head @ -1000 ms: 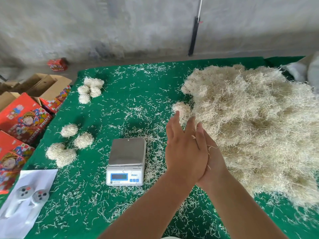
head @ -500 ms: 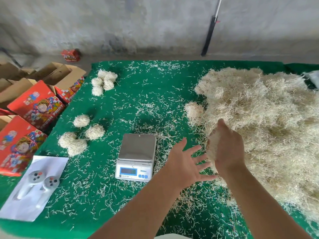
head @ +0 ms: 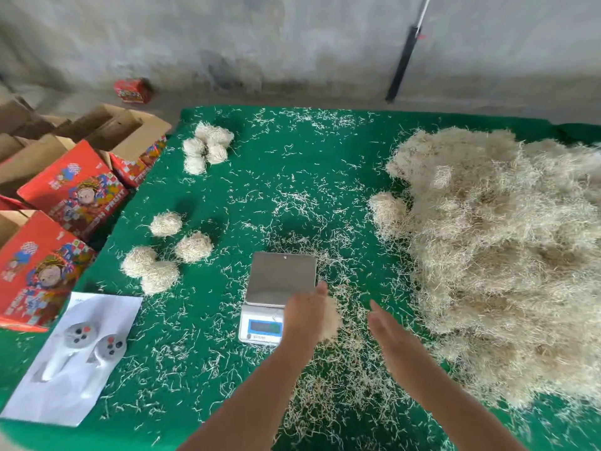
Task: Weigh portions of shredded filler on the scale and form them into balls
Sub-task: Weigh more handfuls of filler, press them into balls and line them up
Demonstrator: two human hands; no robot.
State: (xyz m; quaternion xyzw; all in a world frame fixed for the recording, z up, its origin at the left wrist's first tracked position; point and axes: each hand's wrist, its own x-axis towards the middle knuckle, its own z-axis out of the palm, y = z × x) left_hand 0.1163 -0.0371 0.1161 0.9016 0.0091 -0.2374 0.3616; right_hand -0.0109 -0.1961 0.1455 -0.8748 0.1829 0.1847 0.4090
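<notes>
A silver digital scale (head: 282,277) sits mid-table with a bare pan. My left hand (head: 304,315) hovers at its front right corner and holds a small wad of shredded filler (head: 330,322) against the palm; blur hides the fingers' grip. My right hand (head: 388,335) is a short way to the right, flat-fingered and holding nothing. A big pile of pale shredded filler (head: 504,255) covers the table's right side. Formed balls (head: 162,255) lie left of the scale, and more formed balls (head: 206,148) are at the back.
Loose shreds litter the green cloth (head: 292,177). Red printed cartons (head: 71,193) and open brown boxes stand off the left edge. A white sheet (head: 107,307) bearing two grey controllers lies front left. A black pole (head: 403,63) leans on the wall.
The hands came apart after pressing together. The wad went from my right hand to my left, which moved over the scale's corner. The view shifted so the table sits lower and further right.
</notes>
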